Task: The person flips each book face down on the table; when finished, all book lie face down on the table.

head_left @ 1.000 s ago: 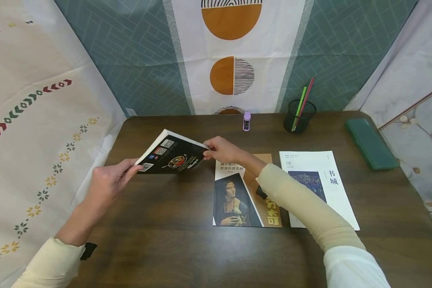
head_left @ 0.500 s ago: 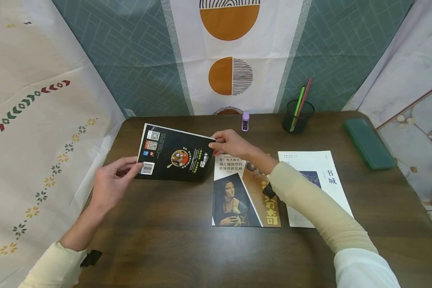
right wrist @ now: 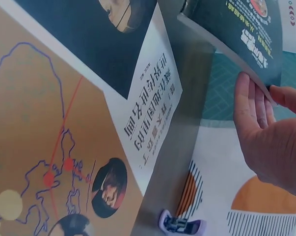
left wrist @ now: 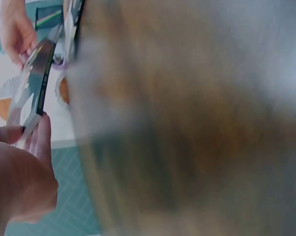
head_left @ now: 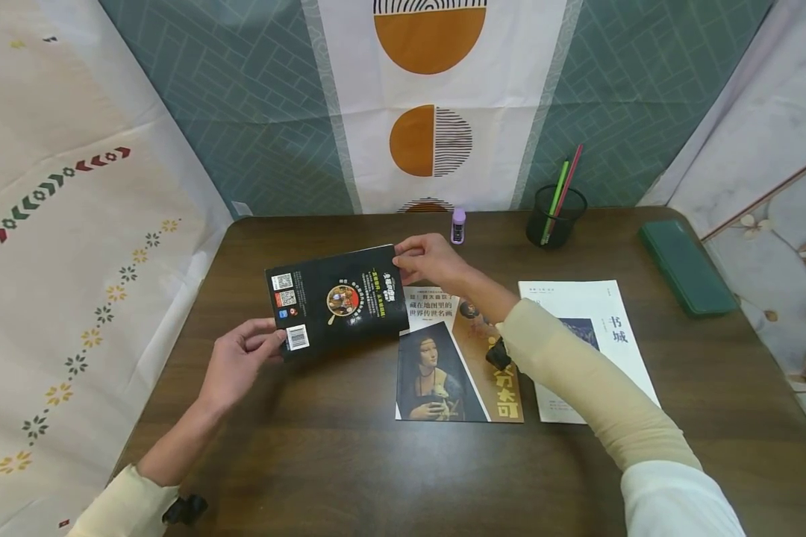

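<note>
A black book (head_left: pixel 339 302) is held up above the table between both hands, its back cover with codes and a barcode turned toward the head camera. My left hand (head_left: pixel 238 358) pinches its lower left corner, thumb over the cover. At the upper right corner my right hand (head_left: pixel 433 262) grips the edge between thumb and fingers; the right wrist view shows this hand (right wrist: pixel 270 132) with fingers under the black book (right wrist: pixel 241 39). Below its right end lies a brown and white book (head_left: pixel 443 365) with a portrait on it, its upper left part covered.
A white magazine (head_left: pixel 621 365) lies to the right, partly under the right sleeve (head_left: pixel 578 380). Toward the back stand a purple small bottle (head_left: pixel 458 227) and a black mesh pen cup (head_left: pixel 556 218). A green case (head_left: pixel 688 267) lies at the table's right edge.
The black book has turned from a steep tilt to face the head camera, then moved slightly right and nearer. My left hand has moved right and nearer with it; both hands keep their hold.
</note>
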`<action>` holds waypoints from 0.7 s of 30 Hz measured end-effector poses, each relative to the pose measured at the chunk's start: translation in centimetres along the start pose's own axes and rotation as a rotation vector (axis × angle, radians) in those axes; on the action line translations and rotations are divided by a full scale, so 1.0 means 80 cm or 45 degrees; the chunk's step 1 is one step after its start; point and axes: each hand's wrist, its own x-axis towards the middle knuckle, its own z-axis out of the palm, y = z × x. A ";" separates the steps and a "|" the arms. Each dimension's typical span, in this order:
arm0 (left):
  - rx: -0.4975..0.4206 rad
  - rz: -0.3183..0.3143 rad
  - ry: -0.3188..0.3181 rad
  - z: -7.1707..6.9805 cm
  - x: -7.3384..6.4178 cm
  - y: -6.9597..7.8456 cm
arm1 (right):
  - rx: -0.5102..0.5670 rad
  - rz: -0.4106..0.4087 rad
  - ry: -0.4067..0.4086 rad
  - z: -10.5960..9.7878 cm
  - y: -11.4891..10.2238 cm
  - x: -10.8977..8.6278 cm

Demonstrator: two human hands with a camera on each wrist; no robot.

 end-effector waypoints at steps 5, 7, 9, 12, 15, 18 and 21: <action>-0.173 -0.130 -0.060 0.013 -0.007 -0.010 | -0.003 0.013 0.053 0.008 0.000 0.005; -0.212 -0.157 -0.083 0.015 -0.009 -0.012 | -0.005 0.005 0.079 0.011 0.001 0.007; -0.234 -0.177 -0.109 0.017 -0.012 -0.015 | -0.011 -0.004 0.104 0.014 0.002 0.009; -0.237 -0.208 -0.161 0.016 -0.015 -0.019 | -0.036 -0.016 0.121 0.019 0.004 0.013; -0.247 -0.249 -0.214 0.015 -0.018 -0.024 | -0.073 -0.023 0.128 0.024 0.007 0.019; -0.255 -0.287 -0.256 0.015 -0.020 -0.028 | -0.126 -0.041 0.136 0.029 0.009 0.024; -0.243 -0.328 -0.284 0.016 -0.022 -0.029 | -0.180 -0.060 0.145 0.035 0.008 0.028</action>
